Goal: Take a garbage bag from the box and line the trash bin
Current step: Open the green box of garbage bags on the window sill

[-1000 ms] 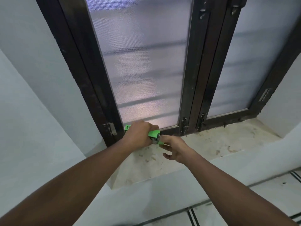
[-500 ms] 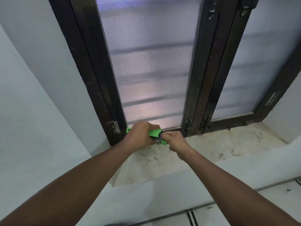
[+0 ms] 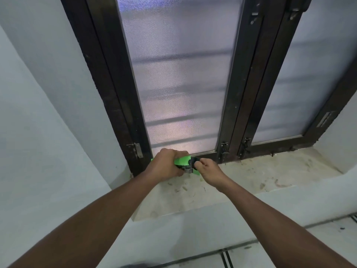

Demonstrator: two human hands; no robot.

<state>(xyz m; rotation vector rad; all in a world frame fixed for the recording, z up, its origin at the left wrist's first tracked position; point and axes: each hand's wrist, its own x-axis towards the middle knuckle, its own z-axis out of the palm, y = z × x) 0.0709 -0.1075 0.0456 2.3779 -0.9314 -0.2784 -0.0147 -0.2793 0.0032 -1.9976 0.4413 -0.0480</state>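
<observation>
A small bright green box (image 3: pixel 182 161) of garbage bags rests on the stone window sill (image 3: pixel 260 176), close to the left window frame. My left hand (image 3: pixel 166 166) is wrapped around the box from above and holds it down. My right hand (image 3: pixel 207 169) is at the box's open right end, its fingers pinched on a dark roll of bag (image 3: pixel 195 163) that shows at the opening. The box's left tip sticks out past my left hand. No trash bin is in view.
A dark wooden window frame (image 3: pixel 245 105) with frosted glass panes stands right behind the box. White walls flank the recess on the left and right. A tiled floor with dark grout lines (image 3: pixel 226 257) lies below the sill.
My right hand has gone from loosely open beside the box to closed at its open end, pinching the dark bag. My left hand stays on the box. The view has shifted slightly.
</observation>
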